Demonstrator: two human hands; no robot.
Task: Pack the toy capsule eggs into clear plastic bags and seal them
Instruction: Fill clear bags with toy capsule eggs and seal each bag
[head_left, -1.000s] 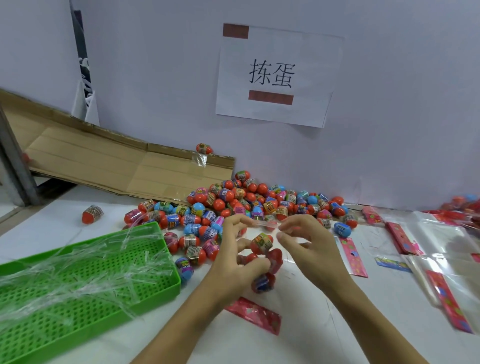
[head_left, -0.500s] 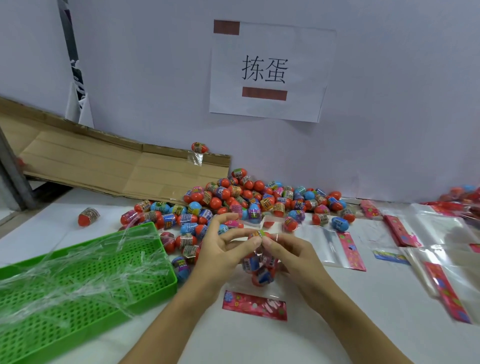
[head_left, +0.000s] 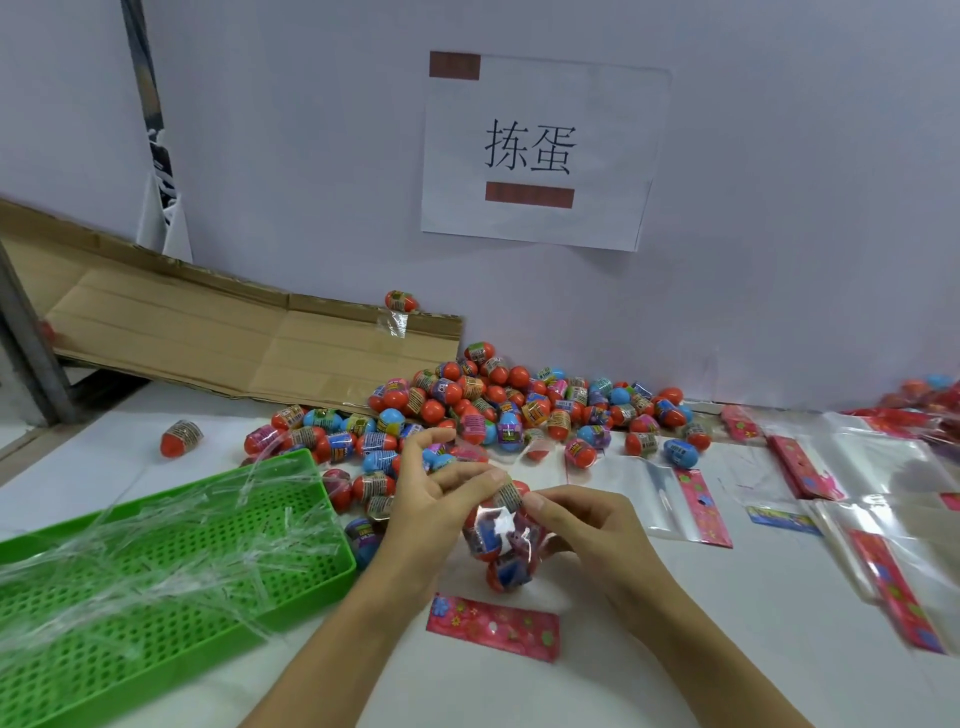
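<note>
Meanwhile, in the head view, a person's left hand (head_left: 441, 499) and right hand (head_left: 587, 525) are meeting over a white table (head_left: 649, 675), both pinching the top of a clear plastic bag (head_left: 501, 545) that is holding several toy capsule eggs — red and blue shells are showing through the film. The bag's pink printed header card (head_left: 492, 627) is lying flat on the table just in front of the hands. Behind them, a loose heap of capsule eggs (head_left: 519, 410) is spreading along the foot of the wall, with one egg (head_left: 180, 438) lying apart to the left. A green perforated tray (head_left: 156, 571) — holding clear plastic strips — is sitting to the left. Empty bags with pink headers (head_left: 691, 499) are lying to the right, and flattened cardboard (head_left: 208, 332) is leaning beneath a paper sign (head_left: 535, 150).
</note>
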